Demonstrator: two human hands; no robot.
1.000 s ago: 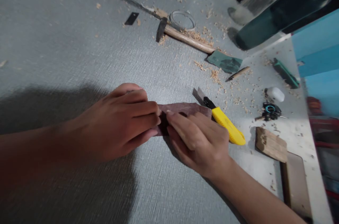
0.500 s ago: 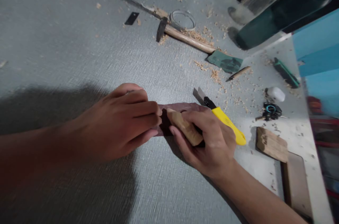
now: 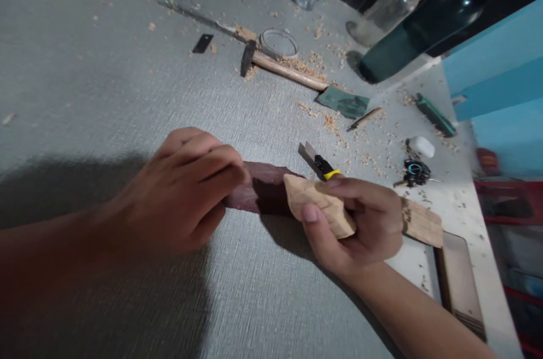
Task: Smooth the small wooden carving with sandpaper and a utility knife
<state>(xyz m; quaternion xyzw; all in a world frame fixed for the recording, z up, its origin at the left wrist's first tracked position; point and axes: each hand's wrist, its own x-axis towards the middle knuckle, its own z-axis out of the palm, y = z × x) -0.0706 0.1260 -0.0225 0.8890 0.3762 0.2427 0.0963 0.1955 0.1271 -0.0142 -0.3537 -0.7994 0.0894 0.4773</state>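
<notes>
My left hand (image 3: pixel 190 189) is closed on one end of a reddish-brown sheet of sandpaper (image 3: pixel 258 192) lying on the grey table (image 3: pixel 106 76). My right hand (image 3: pixel 360 223) grips a pale wooden block (image 3: pixel 318 206) and holds it tilted just above the sheet's right end. A yellow utility knife (image 3: pixel 316 162) with its blade out lies just behind my right hand, mostly hidden by it.
A hammer (image 3: pixel 280 65), a wire ring (image 3: pixel 279 41), a green scrap (image 3: pixel 343 102), a small stick (image 3: pixel 363 118), keys (image 3: pixel 413 171), a white cap (image 3: pixel 421 146) and wood shavings lie beyond. A second wood block (image 3: pixel 422 223) is at right. Bottles (image 3: pixel 407 31) stand at the far edge.
My right hand picked the wooden block up from the sandpaper, turned it and lifted it. My left hand stayed on the sheet. The camera shifted slightly.
</notes>
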